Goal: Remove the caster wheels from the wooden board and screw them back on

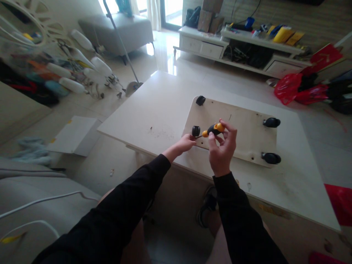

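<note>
A pale rectangular board lies on the white table with black casters at its corners. My right hand is closed around the black and yellow handle of a screwdriver, which slants down to the left. The shaft's tip is at the foot of the near-left caster. Beside that tip, the fingers of my left hand are pressed together at the board's edge; what they pinch is hidden. The other casters are at the far left, far right and near right.
The white table carries a tiny dark piece left of the board. A white box stands on the floor at left, near a sofa. Behind are a grey bench, a low cabinet and red bags.
</note>
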Motion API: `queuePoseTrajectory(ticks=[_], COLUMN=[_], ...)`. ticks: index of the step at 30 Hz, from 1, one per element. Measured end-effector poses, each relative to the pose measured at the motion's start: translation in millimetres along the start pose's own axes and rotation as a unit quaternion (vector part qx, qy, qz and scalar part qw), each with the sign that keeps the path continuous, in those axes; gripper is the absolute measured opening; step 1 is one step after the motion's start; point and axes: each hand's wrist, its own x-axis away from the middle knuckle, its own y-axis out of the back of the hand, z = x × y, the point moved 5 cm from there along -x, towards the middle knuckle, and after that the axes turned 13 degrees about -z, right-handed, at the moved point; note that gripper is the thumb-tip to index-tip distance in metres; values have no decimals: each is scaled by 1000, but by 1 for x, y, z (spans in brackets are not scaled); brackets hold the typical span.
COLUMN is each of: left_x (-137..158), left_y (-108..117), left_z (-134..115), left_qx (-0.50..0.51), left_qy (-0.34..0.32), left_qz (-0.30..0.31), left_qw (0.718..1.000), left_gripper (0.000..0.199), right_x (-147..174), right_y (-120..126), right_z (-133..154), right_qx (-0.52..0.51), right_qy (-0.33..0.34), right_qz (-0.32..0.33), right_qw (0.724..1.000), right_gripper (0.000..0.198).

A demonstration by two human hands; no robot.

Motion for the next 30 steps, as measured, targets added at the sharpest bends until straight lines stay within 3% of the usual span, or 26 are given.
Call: queuePoseTrajectory(ticks=[11,17,30], left_x=[1,0,-1], left_y=[1,0,0], left_z=[-1,0,-1], left_qx=[-13,-13,-7], left_qy=[-8,-2,6], left_qz=[-3,-3,-13], left_qw=[1000,1000,1000], left_gripper=[18,21,21], right_x=[-2,-2,3], right_y=[1,3,-3], right_z=[7,6,11], right_qx=[-5,12,-47], right_qy=[58,51,110], right_qz=[-3,-28,56], right_qw=[998,998,991], right_gripper=[41,32,44])
